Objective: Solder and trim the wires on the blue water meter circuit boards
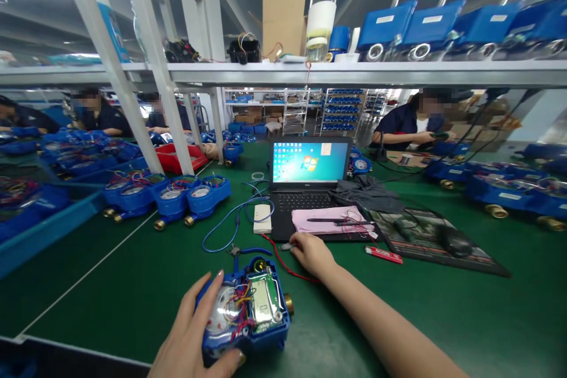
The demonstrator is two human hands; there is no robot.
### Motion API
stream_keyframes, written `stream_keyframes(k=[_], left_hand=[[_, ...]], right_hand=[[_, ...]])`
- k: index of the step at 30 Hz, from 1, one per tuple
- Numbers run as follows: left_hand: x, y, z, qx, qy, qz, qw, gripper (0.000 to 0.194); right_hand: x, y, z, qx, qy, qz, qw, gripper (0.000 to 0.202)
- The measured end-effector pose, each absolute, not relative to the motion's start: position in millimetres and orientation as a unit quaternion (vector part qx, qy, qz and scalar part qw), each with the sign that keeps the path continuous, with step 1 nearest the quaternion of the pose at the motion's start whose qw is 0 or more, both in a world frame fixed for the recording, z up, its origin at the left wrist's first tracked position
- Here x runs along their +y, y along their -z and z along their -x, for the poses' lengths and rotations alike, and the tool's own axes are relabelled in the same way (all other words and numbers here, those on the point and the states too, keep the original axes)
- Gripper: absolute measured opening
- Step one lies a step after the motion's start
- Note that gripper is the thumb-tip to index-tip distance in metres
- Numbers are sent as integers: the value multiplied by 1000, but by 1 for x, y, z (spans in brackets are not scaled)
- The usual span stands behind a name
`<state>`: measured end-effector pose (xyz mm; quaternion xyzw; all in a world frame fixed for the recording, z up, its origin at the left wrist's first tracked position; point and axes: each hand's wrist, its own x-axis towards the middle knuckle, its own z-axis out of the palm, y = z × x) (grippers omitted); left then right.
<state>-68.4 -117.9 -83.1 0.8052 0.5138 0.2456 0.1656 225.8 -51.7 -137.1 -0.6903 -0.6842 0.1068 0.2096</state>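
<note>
My left hand (190, 331) grips the left side of a blue water meter (283, 339), thumb at the near edge and fingers across the top. The meter lies open, showing a round dial, coloured wires, a green circuit board with a display (262, 301) and a brass fitting (289, 304). By the laptop's front edge, my right hand (313, 254) is closed, its fingertips pinching a small grey piece (287, 246); its kind is unclear. A red cable (281, 261) passes under that hand. Blue-handled pliers (252, 251) lie just behind the meter.
A laptop (310, 189) stands ahead, carrying a pink cloth (325, 220) with dark pens. Left of it are a white box (262, 218) and blue cable (217, 230). More blue meters (206, 195) stand left. A mouse (455, 241) lies right; an overhead shelf (354, 74) crosses above.
</note>
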Motion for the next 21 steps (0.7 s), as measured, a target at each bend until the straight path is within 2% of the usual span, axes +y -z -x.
stream_keyframes(k=[3,7,12,17,21], left_hand=[[-122,76,70,522,-277,-793,148,62],[-126,60,69,548,-350,-746,147,40],[-130,41,51,452,-423,-771,150,23],[-134,27,20,394,-383,-796,252,25],[-136,23,7,414,-354,-802,247,22]], right_hand=[[-52,137,-224,-680,-90,693,222,6],[-65,126,-225,-684,-69,669,282,10],[-101,95,-207,-704,-48,590,392,10],[-129,70,-184,-757,44,422,497,13],[-138,58,-177,-782,77,380,488,20]])
